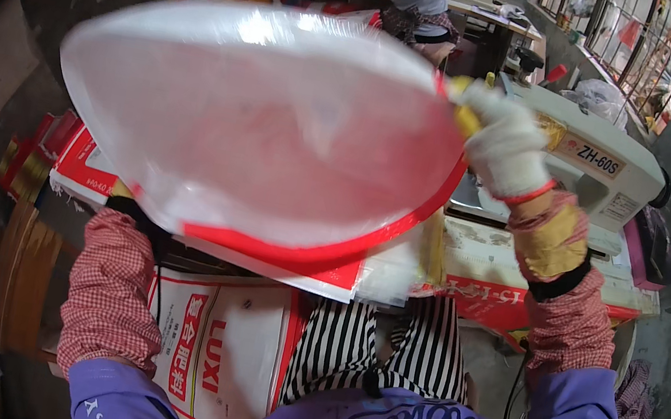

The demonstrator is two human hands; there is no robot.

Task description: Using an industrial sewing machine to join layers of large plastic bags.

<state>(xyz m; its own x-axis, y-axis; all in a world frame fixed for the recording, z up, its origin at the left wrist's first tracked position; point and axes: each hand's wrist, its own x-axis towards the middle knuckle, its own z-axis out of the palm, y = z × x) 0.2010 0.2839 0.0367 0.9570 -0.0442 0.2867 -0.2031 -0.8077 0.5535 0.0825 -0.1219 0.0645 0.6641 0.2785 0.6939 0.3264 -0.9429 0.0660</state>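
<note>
From the head view, we hold a bag [261,125] up in front of us, over the table's [525,252] near edge. Our right hand [504,145], in a white glove, is closed on the bag's right end; our left hand is hidden behind the bag's lower left corner, so we cannot tell its grip. To do this well, we judge both ends should stay taut and level so the mouth lies flat.

The bag is a thin, glossy, translucent film with a red border, blurred. A cream sewing machine [595,161] sits at the table's right. Printed woven sacks [221,351] lie below.
</note>
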